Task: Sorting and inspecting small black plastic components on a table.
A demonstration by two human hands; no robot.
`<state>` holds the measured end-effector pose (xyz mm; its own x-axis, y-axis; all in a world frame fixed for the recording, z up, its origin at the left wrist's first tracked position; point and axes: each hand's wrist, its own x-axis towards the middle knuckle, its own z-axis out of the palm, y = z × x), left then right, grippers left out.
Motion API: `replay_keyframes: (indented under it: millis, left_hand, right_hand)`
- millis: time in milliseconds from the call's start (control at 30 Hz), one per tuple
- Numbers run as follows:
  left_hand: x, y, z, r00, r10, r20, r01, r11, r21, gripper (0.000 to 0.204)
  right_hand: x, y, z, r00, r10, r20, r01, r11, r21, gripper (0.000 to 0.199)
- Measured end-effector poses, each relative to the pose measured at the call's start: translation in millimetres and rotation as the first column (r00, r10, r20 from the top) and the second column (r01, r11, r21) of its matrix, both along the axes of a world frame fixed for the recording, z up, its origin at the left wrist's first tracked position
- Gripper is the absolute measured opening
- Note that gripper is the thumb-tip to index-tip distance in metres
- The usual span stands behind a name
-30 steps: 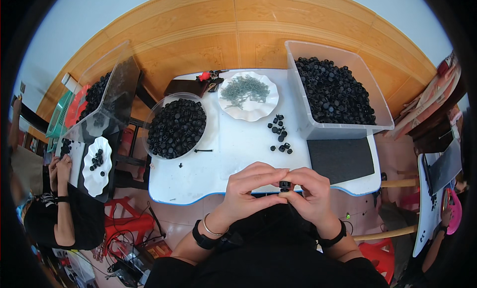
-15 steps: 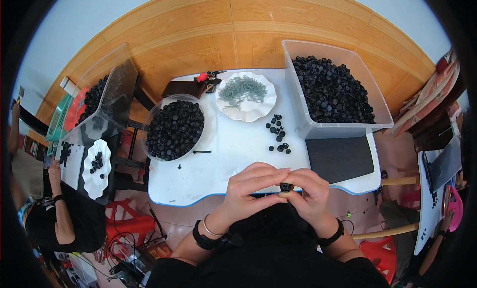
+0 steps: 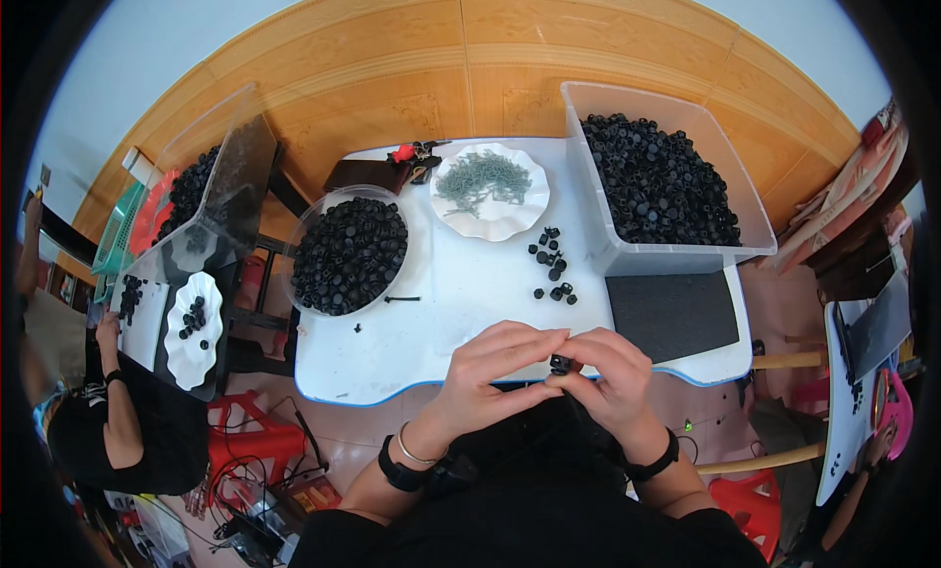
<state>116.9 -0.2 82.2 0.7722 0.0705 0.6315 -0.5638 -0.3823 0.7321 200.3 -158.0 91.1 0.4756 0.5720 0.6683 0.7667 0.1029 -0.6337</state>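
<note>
Any print on the things shown is too small to read. Wood panelling spans the back; before it stands my white, blue-edged surface. To the left, a co-worker in a black top reaches toward a neighbouring table. A clear tub, heaped with black parts, takes up the surface's right rear corner. A red stool stands on the floor at left, cables about it. A round clear bowl holds further black parts at the left; a black pad lies just in front of the tub; a scalloped white plate bears thin grey-green pieces. My left grip and right grip meet at the front edge, hiding a stretch of it. Loose black parts lie between plate and pad, and a thin black rod near the bowl. Both grips pinch one small black piece, partly covered, between their fingertips.
</note>
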Motion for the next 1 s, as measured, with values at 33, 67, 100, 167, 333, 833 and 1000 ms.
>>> replay_keyframes:
  millis: [33, 67, 100, 167, 333, 833, 1000]
  left_hand:
    - [0.2, 0.6, -2.3, 1.000, 0.015, -0.012, -0.015, 1.000, 0.002, 0.051]
    - [0.5, 1.2, -4.2, 1.000, 0.013, -0.012, -0.013, 1.000, 0.002, 0.051]
    - [-0.3, 2.3, -5.3, 0.999, 0.025, -0.022, -0.025, 1.000, 0.003, 0.050]
    - [-2.1, 4.5, -7.7, 0.999, 0.039, -0.032, -0.039, 0.999, 0.006, 0.049]
    - [-1.2, 6.1, -14.2, 0.996, 0.078, -0.043, -0.077, 0.997, 0.031, 0.050]
    - [1.4, 15.2, -4.4, 0.987, 0.134, -0.089, -0.123, 0.986, 0.112, 0.046]
    - [2.5, 19.8, -2.0, 0.986, 0.138, -0.090, -0.124, 0.981, 0.146, 0.041]
  right_hand:
    - [0.2, 0.2, -0.4, 1.000, -0.019, 0.002, 0.019, 0.999, -0.027, 0.028]
    - [0.3, 0.7, -0.7, 1.000, -0.021, 0.002, 0.021, 0.999, -0.027, 0.028]
    - [-0.1, 2.2, -0.5, 0.999, -0.032, 0.006, 0.032, 0.999, -0.044, 0.027]
    - [-1.1, 4.1, -0.4, 0.999, -0.040, 0.009, 0.040, 0.997, -0.061, 0.027]
    - [-1.3, 4.7, -2.6, 0.990, -0.042, -0.132, 0.023, 0.990, -0.138, 0.021]
    - [9.4, 6.9, -27.6, 0.530, 0.240, -0.813, -0.334, 0.941, 0.060, 0.018]
    - [11.4, 9.4, -29.5, 0.510, 0.234, -0.828, -0.340, 0.939, 0.056, 0.018]
